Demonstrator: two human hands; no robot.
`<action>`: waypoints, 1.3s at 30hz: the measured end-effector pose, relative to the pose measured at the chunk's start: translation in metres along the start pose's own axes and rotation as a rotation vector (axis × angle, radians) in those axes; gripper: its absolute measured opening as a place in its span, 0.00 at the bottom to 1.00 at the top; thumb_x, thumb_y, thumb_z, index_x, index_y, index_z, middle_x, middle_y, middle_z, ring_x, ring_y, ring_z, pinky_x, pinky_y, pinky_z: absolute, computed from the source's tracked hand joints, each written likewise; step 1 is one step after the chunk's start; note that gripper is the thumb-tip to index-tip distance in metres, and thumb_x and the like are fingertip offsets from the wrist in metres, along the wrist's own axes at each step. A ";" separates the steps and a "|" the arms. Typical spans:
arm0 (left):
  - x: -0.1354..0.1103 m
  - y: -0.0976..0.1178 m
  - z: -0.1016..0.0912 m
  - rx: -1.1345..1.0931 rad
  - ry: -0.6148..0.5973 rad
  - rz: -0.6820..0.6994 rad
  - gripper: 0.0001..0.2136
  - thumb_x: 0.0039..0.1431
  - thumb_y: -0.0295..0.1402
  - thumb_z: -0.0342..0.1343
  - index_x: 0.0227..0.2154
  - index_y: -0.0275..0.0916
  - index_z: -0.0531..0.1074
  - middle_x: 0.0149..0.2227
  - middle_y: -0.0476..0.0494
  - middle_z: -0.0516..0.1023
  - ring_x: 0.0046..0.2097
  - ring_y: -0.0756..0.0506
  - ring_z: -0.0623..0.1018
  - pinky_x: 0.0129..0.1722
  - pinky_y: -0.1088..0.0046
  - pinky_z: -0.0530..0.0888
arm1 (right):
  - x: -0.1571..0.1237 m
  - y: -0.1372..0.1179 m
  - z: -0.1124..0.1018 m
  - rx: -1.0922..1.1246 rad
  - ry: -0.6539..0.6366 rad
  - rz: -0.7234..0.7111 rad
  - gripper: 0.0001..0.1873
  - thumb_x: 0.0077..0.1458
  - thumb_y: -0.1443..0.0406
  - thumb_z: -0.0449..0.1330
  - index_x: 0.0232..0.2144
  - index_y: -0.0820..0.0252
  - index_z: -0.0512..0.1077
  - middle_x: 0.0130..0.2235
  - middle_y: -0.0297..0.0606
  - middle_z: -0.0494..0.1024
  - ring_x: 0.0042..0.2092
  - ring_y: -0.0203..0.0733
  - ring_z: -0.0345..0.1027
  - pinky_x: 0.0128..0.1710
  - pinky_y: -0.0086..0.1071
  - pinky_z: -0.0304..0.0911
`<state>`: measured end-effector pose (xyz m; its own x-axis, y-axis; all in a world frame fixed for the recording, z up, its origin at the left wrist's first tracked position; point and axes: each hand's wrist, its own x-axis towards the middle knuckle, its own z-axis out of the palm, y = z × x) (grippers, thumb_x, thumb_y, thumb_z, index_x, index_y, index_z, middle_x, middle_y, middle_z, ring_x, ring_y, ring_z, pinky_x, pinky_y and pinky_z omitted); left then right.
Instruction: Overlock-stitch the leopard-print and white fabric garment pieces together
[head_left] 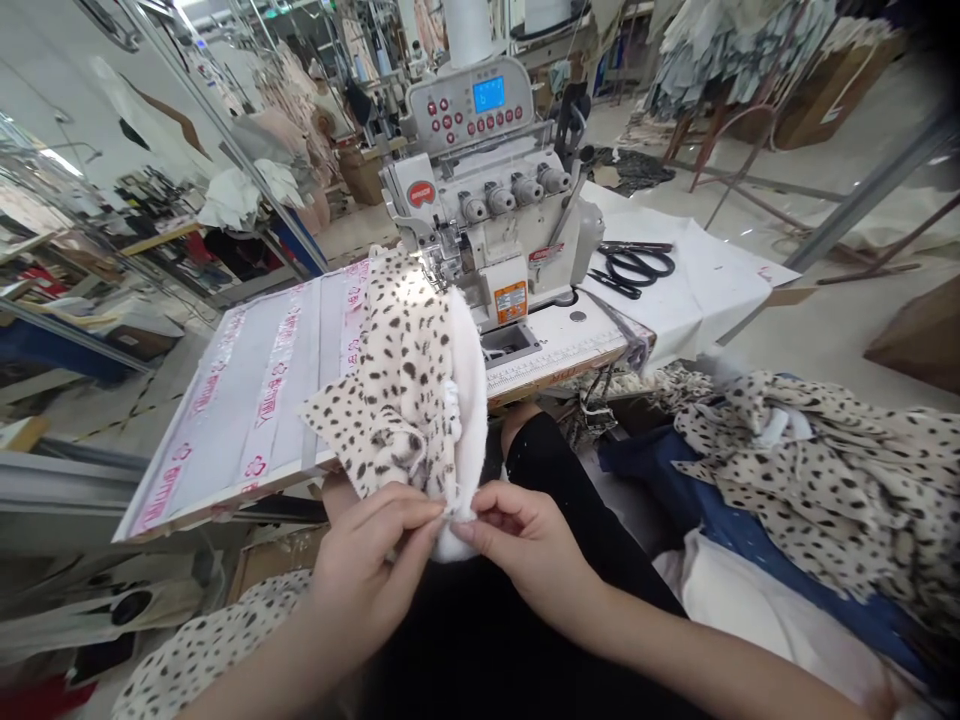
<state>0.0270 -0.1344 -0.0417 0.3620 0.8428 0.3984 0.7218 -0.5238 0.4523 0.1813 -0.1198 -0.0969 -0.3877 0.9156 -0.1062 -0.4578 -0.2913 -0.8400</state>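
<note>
A cream fabric piece with dark leopard spots (405, 380) and a white lining runs from the needle area of the overlock sewing machine (487, 210) down off the table edge toward my lap. My left hand (367, 570) pinches the lower end of this fabric between thumb and fingers. My right hand (525, 540) pinches the same white lower edge from the other side, fingertips almost touching the left ones. Both hands are closed on the cloth, just below the front edge of the sewing table (255, 400).
Black scissors (637, 265) lie on the white table top right of the machine. A heap of matching spotted fabric (832, 480) over blue cloth sits at my right. More spotted fabric (202, 640) lies at lower left. Racks and garments fill the workshop behind.
</note>
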 end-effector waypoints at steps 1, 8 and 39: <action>0.000 0.000 0.000 -0.005 -0.005 0.002 0.07 0.54 0.22 0.51 0.32 0.39 0.69 0.30 0.48 0.72 0.33 0.53 0.73 0.32 0.80 0.71 | 0.000 0.000 0.000 -0.017 0.002 -0.019 0.09 0.42 0.63 0.65 0.22 0.62 0.69 0.20 0.27 0.67 0.24 0.29 0.62 0.27 0.23 0.61; 0.001 -0.001 0.002 0.011 -0.033 0.024 0.08 0.54 0.21 0.51 0.34 0.39 0.68 0.31 0.48 0.72 0.35 0.54 0.72 0.33 0.81 0.71 | -0.001 0.000 0.000 -0.153 0.020 -0.109 0.05 0.48 0.65 0.61 0.26 0.61 0.72 0.23 0.30 0.71 0.26 0.32 0.66 0.28 0.24 0.64; 0.001 -0.010 0.013 0.110 0.057 0.224 0.06 0.52 0.21 0.52 0.33 0.37 0.67 0.31 0.47 0.72 0.33 0.51 0.72 0.33 0.76 0.71 | 0.019 -0.043 -0.024 -1.260 -0.375 -0.885 0.13 0.55 0.73 0.48 0.41 0.62 0.67 0.45 0.44 0.70 0.43 0.41 0.65 0.40 0.31 0.64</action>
<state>0.0273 -0.1269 -0.0564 0.4883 0.6976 0.5243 0.6888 -0.6770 0.2593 0.2129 -0.0836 -0.0754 -0.6241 0.4909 0.6079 0.2191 0.8568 -0.4668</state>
